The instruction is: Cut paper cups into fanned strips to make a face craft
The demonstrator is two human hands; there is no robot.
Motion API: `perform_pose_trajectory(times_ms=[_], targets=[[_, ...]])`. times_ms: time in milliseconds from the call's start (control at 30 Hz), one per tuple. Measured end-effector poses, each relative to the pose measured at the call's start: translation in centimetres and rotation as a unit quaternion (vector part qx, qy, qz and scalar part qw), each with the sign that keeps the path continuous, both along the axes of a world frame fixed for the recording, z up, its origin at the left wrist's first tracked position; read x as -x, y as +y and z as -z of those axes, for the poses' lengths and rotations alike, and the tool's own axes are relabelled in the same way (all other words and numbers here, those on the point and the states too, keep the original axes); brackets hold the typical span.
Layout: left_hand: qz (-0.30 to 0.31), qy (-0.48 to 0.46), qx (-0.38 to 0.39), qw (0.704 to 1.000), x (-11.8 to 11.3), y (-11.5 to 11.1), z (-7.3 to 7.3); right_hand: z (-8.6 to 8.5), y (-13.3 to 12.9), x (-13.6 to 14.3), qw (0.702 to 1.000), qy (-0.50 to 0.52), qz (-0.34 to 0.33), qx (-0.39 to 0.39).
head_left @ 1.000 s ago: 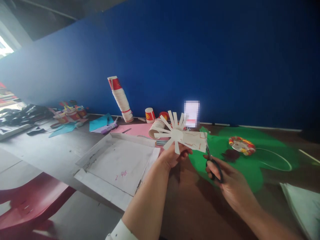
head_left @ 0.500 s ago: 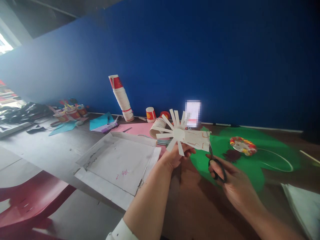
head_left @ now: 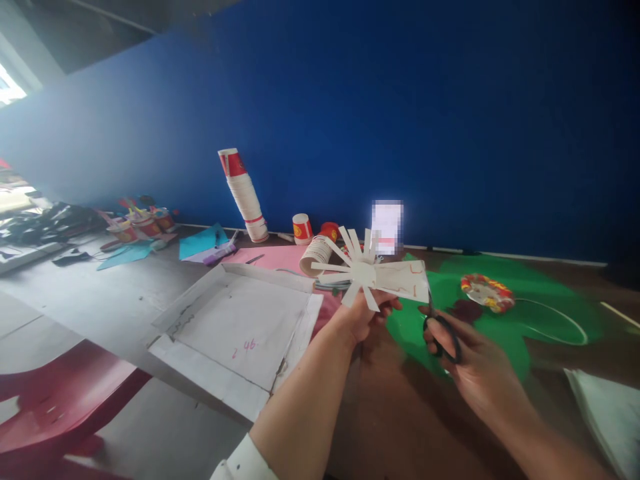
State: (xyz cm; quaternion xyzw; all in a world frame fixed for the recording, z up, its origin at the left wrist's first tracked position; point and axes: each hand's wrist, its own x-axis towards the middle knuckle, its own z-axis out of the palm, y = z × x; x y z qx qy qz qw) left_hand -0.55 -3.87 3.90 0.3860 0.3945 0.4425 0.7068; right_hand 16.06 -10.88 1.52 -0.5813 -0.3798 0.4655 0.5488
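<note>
A white paper cup cut into strips (head_left: 363,273) fans out like a flower, with narrow strips on its left and a wide uncut flap to the right. From beneath, my left hand (head_left: 367,313) grips it, most of the fingers hidden behind the paper. My right hand (head_left: 463,350) is closed round the black handles of a pair of scissors (head_left: 443,339). Their blades point up at the right end of the wide flap, close to its lower corner; whether they touch the paper I cannot tell.
A tall leaning stack of paper cups (head_left: 243,197) stands by the blue wall (head_left: 320,113), near a red and white cup (head_left: 302,229). An open white box (head_left: 235,333) lies at left. A yarn-wrapped ring (head_left: 487,293) rests on green paper (head_left: 545,287). White sheets (head_left: 607,413) lie at right.
Both hands have shifted slightly right and down, carrying the cut cup and the scissors. The blades have lowered from the flap's upper right to its lower right corner.
</note>
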Motion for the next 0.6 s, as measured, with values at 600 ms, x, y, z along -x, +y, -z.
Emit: perform_pose_trajectory(times_ms=[600], targets=[[-0.046, -0.126, 0.064, 0.989, -3.3, -2.3, 0.0, 0.5, 0.3, -0.9, 1.000, 0.001, 0.013, -0.006]])
